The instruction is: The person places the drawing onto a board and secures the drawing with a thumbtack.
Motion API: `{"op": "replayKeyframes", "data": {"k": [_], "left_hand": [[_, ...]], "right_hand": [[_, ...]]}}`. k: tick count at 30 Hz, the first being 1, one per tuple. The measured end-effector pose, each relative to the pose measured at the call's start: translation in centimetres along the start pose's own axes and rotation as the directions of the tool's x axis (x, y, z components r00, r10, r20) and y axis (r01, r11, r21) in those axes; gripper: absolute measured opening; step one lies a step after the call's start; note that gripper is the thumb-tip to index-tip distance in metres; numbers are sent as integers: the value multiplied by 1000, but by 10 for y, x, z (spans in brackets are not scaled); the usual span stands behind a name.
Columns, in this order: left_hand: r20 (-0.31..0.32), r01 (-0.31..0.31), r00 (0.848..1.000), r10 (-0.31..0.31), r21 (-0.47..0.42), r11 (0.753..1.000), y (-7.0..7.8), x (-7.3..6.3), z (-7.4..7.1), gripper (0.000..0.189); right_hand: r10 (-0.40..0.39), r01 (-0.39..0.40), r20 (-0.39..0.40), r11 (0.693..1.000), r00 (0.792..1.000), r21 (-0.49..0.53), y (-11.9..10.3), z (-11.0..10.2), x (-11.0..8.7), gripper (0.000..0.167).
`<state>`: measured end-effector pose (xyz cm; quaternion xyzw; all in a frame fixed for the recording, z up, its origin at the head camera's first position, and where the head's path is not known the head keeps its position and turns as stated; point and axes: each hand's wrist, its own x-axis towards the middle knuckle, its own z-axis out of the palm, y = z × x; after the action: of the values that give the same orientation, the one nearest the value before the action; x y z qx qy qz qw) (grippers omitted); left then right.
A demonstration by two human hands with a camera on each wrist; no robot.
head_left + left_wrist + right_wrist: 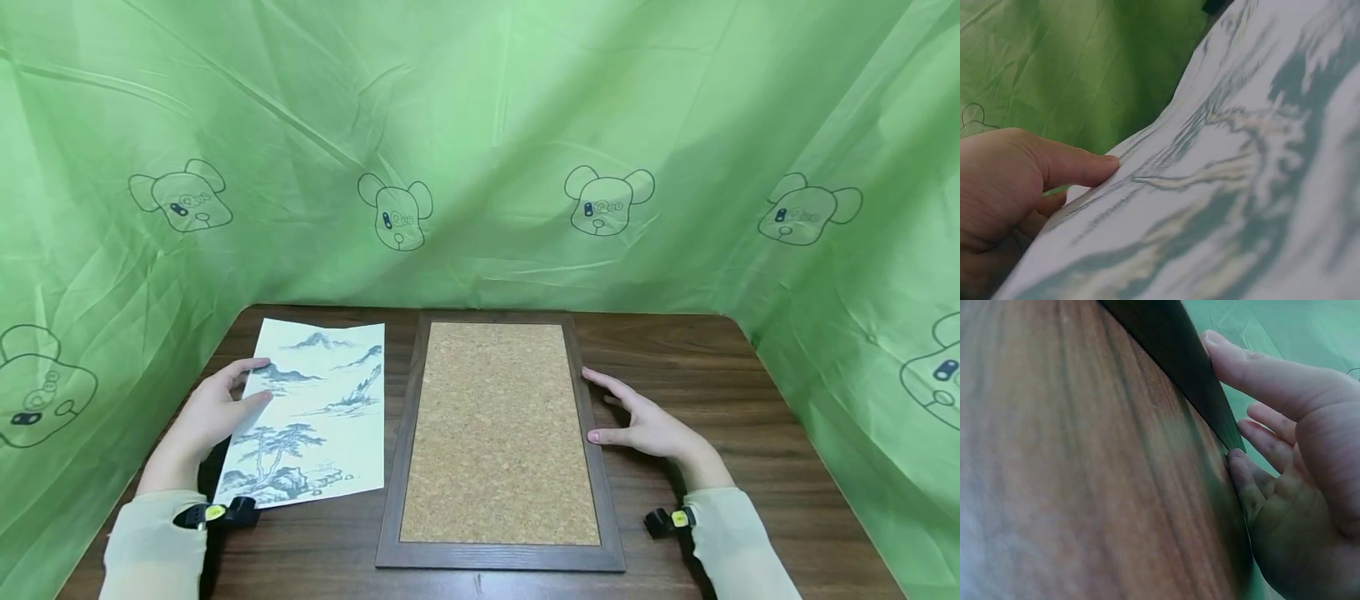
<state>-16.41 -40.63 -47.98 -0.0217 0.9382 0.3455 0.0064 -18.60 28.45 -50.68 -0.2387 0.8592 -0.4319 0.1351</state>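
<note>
On the left, my left hand (217, 404) pinches the left edge of a paper sheet with an ink landscape print (330, 446) of mountains and pine trees. In the left wrist view the thumb (1085, 169) presses on the printed face, with other fingers partly hidden behind the edge, and the sheet bends. A cork board (502, 433) in a dark wooden frame lies upright-oriented beside the sheet. My right hand (648, 421) touches the frame's right side with thumb and fingertips, the fingers extended; the right wrist view shows them against the frame's dark outer edge (1179, 369).
Both things are on a dark wood-grain table (690, 358). A green curtain (480, 125) with bear-head outlines encloses the back and both sides. A small dark wrist device (667, 522) sits at the right cuff, another (242, 512) at the left.
</note>
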Motion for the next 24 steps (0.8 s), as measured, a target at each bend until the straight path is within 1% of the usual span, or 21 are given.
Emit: {"op": "replayKeyframes", "data": {"k": [4, 8, 11, 14, 16, 17, 19, 21, 23, 24], "left_hand": [[-11, 0, 1000, 0, 9, 1000, -4, 1, 3, 62], [-49, -32, 998, 32, -11, 999, -3, -1, 1, 56], [-90, -52, 995, 45, -76, 996, -1, -3, -4, 53], [-114, -52, 993, 31, -191, 980, 1, -4, -10, 54], [-122, -56, 992, 24, -272, 961, 2, -4, -13, 56], [-118, -51, 993, 14, -320, 946, 2, -4, -14, 57], [-112, -49, 994, 3, -414, 909, 4, -4, -16, 57], [-108, -58, 994, 6, -492, 869, 5, -4, -16, 57], [-98, -63, 995, 8, -575, 816, 8, -4, -13, 56], [-98, -71, 995, 14, -604, 794, 9, -4, -12, 55]], "right_hand": [[5, -5, -1, 1000, 1000, 1, 1, 0, -1, 103], [8, -8, 3, 1000, 1000, 5, 1, 0, 0, 103], [7, -7, 7, 1000, 1000, 7, -1, 0, 0, 103], [10, -10, 7, 1000, 1000, 6, -3, 0, 0, 103], [12, -12, 6, 1000, 1000, 4, -4, 0, 0, 103], [13, -13, 6, 1000, 1000, 3, -4, 0, -1, 103], [10, -10, 5, 1000, 1000, -1, -4, 0, 0, 103], [6, -6, 6, 1000, 1000, -6, -3, 0, 0, 103], [6, -5, 7, 1000, 1000, -10, -3, 0, 0, 102], [7, -7, 7, 1000, 1000, -7, -3, 0, 0, 103]]}}
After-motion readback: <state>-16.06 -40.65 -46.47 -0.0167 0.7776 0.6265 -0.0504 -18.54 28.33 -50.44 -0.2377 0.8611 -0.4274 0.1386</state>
